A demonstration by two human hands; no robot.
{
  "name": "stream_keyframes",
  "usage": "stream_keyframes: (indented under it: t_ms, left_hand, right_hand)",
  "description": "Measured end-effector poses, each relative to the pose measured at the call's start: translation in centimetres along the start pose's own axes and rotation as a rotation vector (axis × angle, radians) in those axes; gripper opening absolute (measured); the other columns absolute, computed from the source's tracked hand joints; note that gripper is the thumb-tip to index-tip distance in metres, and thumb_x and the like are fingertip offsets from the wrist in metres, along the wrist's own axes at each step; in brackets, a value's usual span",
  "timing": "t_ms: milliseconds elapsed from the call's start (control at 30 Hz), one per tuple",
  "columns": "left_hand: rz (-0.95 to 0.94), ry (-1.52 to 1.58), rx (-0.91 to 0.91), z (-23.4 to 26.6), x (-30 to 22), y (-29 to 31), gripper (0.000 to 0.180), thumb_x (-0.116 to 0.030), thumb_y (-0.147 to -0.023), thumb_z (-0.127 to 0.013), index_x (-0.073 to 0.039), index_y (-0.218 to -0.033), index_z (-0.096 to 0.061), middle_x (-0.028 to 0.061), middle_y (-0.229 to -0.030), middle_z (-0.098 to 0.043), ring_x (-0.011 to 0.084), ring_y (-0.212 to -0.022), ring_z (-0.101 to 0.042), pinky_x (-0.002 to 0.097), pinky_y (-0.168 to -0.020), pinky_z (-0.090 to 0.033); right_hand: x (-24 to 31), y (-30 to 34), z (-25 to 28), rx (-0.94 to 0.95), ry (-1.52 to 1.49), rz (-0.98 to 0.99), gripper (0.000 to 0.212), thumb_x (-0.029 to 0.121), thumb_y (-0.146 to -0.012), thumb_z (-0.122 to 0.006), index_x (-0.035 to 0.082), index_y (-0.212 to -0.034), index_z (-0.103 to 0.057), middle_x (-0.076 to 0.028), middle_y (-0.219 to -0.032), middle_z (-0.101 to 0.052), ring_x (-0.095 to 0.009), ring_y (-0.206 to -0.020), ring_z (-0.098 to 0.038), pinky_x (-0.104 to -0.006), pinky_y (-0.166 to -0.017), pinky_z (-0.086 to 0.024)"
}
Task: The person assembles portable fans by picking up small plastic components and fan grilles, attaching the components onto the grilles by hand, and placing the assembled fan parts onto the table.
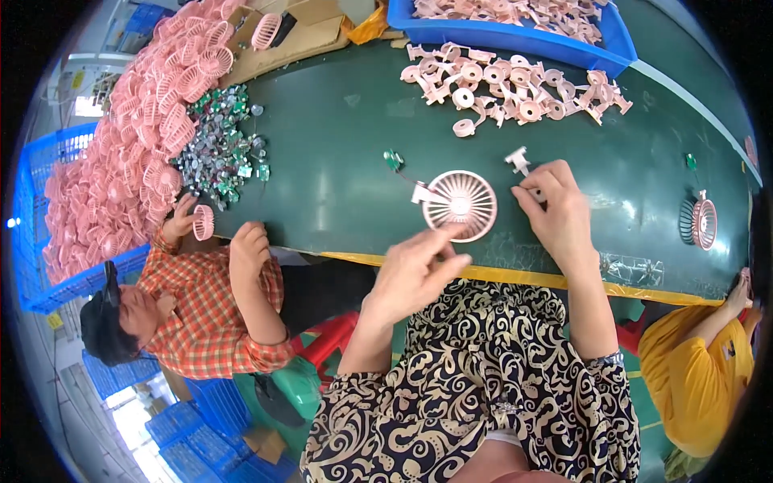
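A round pale pink fan grille (481, 216) lies on the green table in front of me, its thin spokes spreading from a hub. A wire runs from its side to a small green circuit board (393, 159). My left hand (413, 270) reaches over the grille's near rim, index fingertip on it, thumb apart. Just right of the grille, my right hand (560, 213) pinches a small pink plastic bracket (518, 159). The bracket's T-shaped end sticks out beyond the fingers; its other end is partly hidden by them.
Loose pink brackets (527, 110) lie before a blue tray (515, 34) full of more. At left are circuit boards (221, 145) and a heap of pink grilles (121, 177). A co-worker in a checked shirt (217, 314) holds a grille; another wears yellow (696, 374). Another grille (704, 221) stands far right.
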State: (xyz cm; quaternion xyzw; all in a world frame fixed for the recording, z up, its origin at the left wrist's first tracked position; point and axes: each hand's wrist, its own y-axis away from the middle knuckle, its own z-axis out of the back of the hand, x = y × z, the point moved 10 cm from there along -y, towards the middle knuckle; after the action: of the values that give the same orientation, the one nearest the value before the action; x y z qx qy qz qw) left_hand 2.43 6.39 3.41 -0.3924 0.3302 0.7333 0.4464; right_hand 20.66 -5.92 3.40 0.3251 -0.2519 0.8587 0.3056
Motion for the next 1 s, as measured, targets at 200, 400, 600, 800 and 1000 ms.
stream_keyframes:
  t_ms: [200, 400, 600, 800, 1000]
  left_hand:
    - [-0.105, 0.001, -0.036, 0.4, -0.7, -0.9, 0.044, -0.004, -0.088, -0.078, -0.009, -0.130, -0.069, 0.0037, -0.091, -0.067, 0.0080, -0.065, -0.056, 0.0253, -0.058, -0.047]
    - [-0.242, -0.283, -0.184, 3.2, -2.5, -2.0, 0.066, 0.004, -0.083, -0.068, -0.014, -0.145, -0.058, 0.0135, -0.148, -0.055, 0.0225, -0.086, -0.064, 0.0319, -0.068, -0.052]
    - [-0.176, -0.329, -0.191, 3.1, -0.9, -3.9, 0.063, 0.002, -0.088, -0.064, -0.010, -0.148, -0.051, 0.0188, -0.138, -0.059, 0.0368, -0.100, -0.067, 0.0431, -0.081, -0.055]
    - [-0.125, -0.488, -0.355, 3.8, -1.0, -4.0, 0.030, -0.007, -0.091, -0.069, -0.003, -0.121, -0.066, 0.0158, -0.094, -0.068, 0.0369, -0.086, -0.065, 0.0475, -0.075, -0.053]
    - [-0.176, -0.548, -0.397, 3.7, -2.0, -3.2, 0.014, -0.011, -0.091, -0.073, -0.003, -0.103, -0.072, 0.0133, -0.083, -0.069, 0.0341, -0.077, -0.062, 0.0460, -0.070, -0.050]
  right_hand:
    - [-0.8, 1.3, 1.6, -0.043, 0.019, -0.057, 0.016, 0.009, -0.083, -0.085, 0.004, -0.088, -0.071, -0.009, -0.089, -0.064, -0.027, -0.068, -0.065, -0.0369, -0.060, -0.052]
    - [-1.0, 1.7, 2.0, -0.079, 0.007, -0.053, 0.016, 0.008, -0.082, -0.085, 0.005, -0.087, -0.071, -0.009, -0.088, -0.064, -0.027, -0.069, -0.064, -0.0366, -0.060, -0.052]
    - [-1.1, 1.8, 1.9, -0.081, -0.009, -0.039, 0.016, 0.008, -0.081, -0.085, 0.005, -0.088, -0.071, -0.009, -0.089, -0.065, -0.026, -0.070, -0.065, -0.0356, -0.060, -0.052]
    - [-1.0, 2.0, 1.9, -0.099, -0.023, -0.019, 0.018, 0.008, -0.081, -0.086, 0.004, -0.092, -0.071, -0.010, -0.094, -0.066, -0.025, -0.073, -0.066, -0.0354, -0.061, -0.053]
    - [-1.0, 2.3, 3.0, -0.175, 0.037, -0.018, 0.029, 0.007, -0.082, -0.085, 0.003, -0.107, -0.071, -0.010, -0.099, -0.065, -0.023, -0.072, -0.065, -0.0356, -0.062, -0.053]
